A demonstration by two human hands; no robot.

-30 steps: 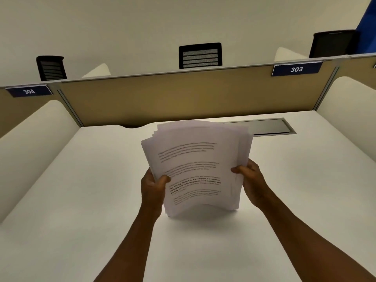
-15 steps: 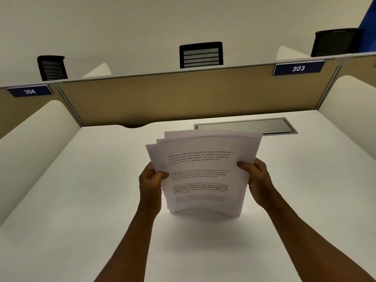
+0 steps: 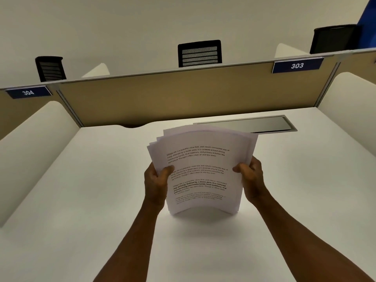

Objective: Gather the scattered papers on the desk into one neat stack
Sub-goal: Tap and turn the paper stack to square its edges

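A bundle of several white printed papers stands upright on its bottom edge over the white desk, bowed toward me, its top edges fanned unevenly at the upper left. My left hand grips the bundle's left edge, thumb on the front sheet. My right hand grips the right edge the same way. The fingers behind the sheets are hidden. No loose sheets lie elsewhere on the desk.
A metal cable-tray lid is set into the desk behind the papers. A tan partition with number plates 303 and 304 closes the back; rounded white dividers flank both sides. Black chair backs show beyond.
The bundle, still held by both hands, has shifted slightly and bowed again; its top edges fan out more at the upper left than half a second ago.
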